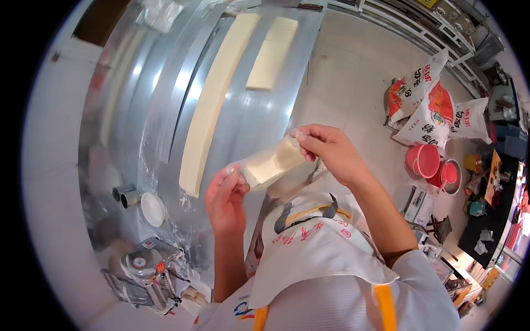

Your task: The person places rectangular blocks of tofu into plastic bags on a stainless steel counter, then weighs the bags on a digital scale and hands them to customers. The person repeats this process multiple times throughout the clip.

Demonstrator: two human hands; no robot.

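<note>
Pinched at opposite ends between my left hand [227, 193] and my right hand [317, 143] is a translucent bag [248, 177], apparently plastic, holding a pale cream slab [276, 159]. It is tilted, higher at the right, over the front edge of the steel worktop [270, 116]. Behind it on the worktop lie a long strip of cream dough [212, 102] and, to its right, shorter pale pieces [270, 55]. My white apron [314, 265] is below the bag.
At the left stand metal cylinders [131, 198], a white dish [152, 209] and a steel machine [146, 265]. Clear plastic [160, 12] lies at the back. On the floor to the right are printed sacks [419, 118] and red buckets [422, 163], beside a cluttered dark counter [477, 229].
</note>
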